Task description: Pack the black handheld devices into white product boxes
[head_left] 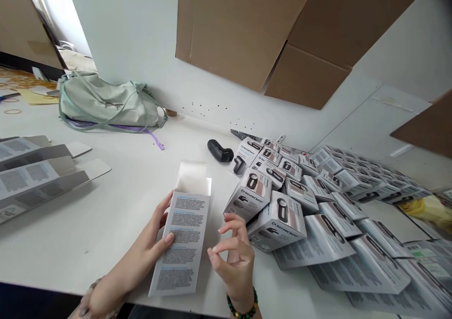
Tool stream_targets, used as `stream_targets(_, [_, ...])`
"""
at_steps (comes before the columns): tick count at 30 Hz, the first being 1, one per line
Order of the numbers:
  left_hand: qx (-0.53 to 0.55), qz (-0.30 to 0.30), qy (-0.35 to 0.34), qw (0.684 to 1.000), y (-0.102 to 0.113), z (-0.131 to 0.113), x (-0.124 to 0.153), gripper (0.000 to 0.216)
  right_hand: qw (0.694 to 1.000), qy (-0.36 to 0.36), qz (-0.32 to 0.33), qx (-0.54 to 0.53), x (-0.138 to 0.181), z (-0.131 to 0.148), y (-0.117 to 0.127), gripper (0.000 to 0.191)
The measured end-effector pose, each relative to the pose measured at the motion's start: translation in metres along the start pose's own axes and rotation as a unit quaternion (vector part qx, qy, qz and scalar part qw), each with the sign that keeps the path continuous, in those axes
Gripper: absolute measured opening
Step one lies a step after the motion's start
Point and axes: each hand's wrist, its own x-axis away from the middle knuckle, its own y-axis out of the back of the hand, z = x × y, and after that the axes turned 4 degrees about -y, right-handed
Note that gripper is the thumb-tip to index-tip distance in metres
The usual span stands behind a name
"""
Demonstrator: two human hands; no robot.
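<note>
My left hand is wrapped round a tall white carton near the table's front edge, its thumb on the printed face. The carton leans slightly, and its end flap stands open at the far end. To the right of the carton, my right hand hovers with loosely curled fingers. Its thumb tip is close to the index tip, the other fingers are spread, and I see nothing held. A black curved handheld device lies on the table beyond the carton.
Many SilverCrest boxes are crowded on the right, close to my right hand. Flattened cartons lie on the left. A pale green bag rests against the back wall. Brown cardboard hangs above the white table.
</note>
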Motion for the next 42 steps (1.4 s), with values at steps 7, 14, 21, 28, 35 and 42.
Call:
stream_targets(7, [-0.005,0.007,-0.009,1.0,0.001,0.003,0.0,0.068,1.0,-0.003,-0.002,-0.001,-0.001,0.0,0.0,0.021])
stream_targets(14, [-0.005,0.017,-0.013,1.0,0.002,0.004,0.0,0.067,1.0,-0.006,0.003,0.008,-0.001,0.0,0.0,0.02])
stream_targets(21, [-0.005,0.01,-0.004,1.0,0.001,0.003,0.0,0.07,1.0,-0.006,0.008,0.018,-0.002,0.0,0.0,0.019])
stream_targets(28, [-0.002,0.002,-0.008,1.0,-0.001,0.001,0.002,0.07,1.0,-0.016,0.002,0.0,-0.001,-0.004,-0.002,0.018])
stream_targets(35, [-0.029,-0.117,-0.038,0.992,-0.001,0.008,0.001,0.075,0.986,-0.16,-0.026,-0.031,-0.038,0.007,-0.026,0.017])
stream_targets(42, [-0.028,-0.289,-0.092,0.952,0.0,0.011,-0.004,0.081,0.925,-0.168,0.075,0.332,-0.173,-0.015,-0.091,0.052])
